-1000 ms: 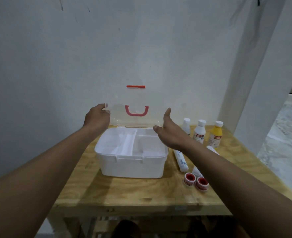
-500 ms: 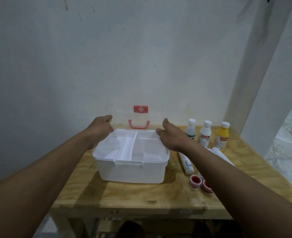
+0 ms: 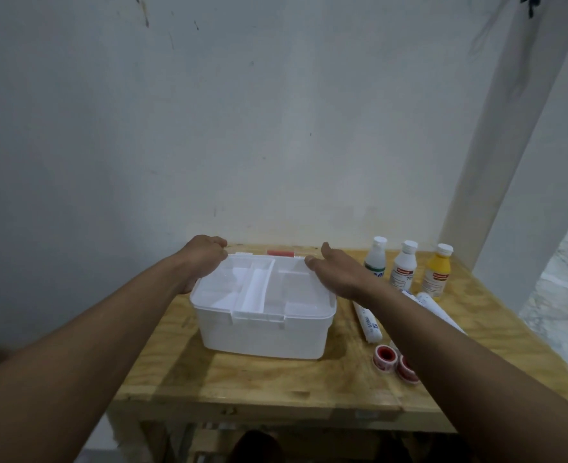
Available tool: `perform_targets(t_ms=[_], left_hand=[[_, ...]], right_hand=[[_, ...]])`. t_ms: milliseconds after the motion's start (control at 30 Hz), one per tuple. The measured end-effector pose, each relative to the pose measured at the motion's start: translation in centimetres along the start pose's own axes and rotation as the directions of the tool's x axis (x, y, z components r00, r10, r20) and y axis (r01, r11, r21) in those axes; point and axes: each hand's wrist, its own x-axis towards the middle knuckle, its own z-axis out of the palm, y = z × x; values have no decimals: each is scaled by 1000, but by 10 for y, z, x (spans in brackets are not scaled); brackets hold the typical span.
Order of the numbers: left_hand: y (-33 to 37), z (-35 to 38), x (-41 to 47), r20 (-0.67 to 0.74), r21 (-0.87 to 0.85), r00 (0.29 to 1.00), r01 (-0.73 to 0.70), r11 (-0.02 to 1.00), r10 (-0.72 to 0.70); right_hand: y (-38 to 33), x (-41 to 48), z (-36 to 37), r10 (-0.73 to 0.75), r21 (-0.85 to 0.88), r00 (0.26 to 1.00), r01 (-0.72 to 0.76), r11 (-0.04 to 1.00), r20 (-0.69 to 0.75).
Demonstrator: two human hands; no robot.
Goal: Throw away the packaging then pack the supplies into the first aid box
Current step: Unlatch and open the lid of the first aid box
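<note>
A white first aid box (image 3: 262, 335) stands open on a wooden table (image 3: 242, 382), its white divider tray showing inside. The clear lid (image 3: 280, 252) is tipped back behind the rear rim; only its red part shows clearly. My left hand (image 3: 202, 259) curls over the lid at the back left corner. My right hand (image 3: 336, 275) rests with fingers apart at the back right corner. Right of the box lie two wrapped white rolls (image 3: 367, 320) and two red tape rolls (image 3: 385, 357), partly hidden by my right forearm.
Two white bottles (image 3: 376, 259) (image 3: 404, 267) and a yellow bottle (image 3: 438, 270) stand upright at the table's back right. A grey wall rises just behind the table, and a white pillar (image 3: 509, 195) stands to the right. The table's front edge is near me.
The lid stood upright a second ago and has swung down backward behind the box. Both hands followed it down to the rear corners.
</note>
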Motion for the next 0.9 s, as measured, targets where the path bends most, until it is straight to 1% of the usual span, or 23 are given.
perform_targets(t_ms=[67,100,200,267,333,500,600,900], left_hand=[[-4,-2,-5,33,28,999,-33,999,32],[-6,-4,-9,53,62,997,-60,996,57],[-11,-5,-25,103,161,987,-136,978,120],[-14,-4,-36,104,226,986,-154,962,134],[-15,-3,-44,94,255,985,-167,952,147],[-16,5,-52,42,192,985,-173,966,168],[-15,8,-52,40,166,985,-170,971,166],[-12,11,-47,49,199,986,-169,965,162]], right_hand=[[0,-7,3,-32,-129,999,35,991,26],[2,-11,6,-41,-164,998,47,985,40],[4,-23,12,-84,-179,996,90,980,42],[6,-27,13,-106,-174,994,109,979,26],[5,-27,12,-117,-153,993,117,981,11],[7,-20,8,-120,-137,993,119,983,8],[12,-14,5,-105,-98,994,105,990,5],[13,-12,-2,-103,-132,995,104,986,19]])
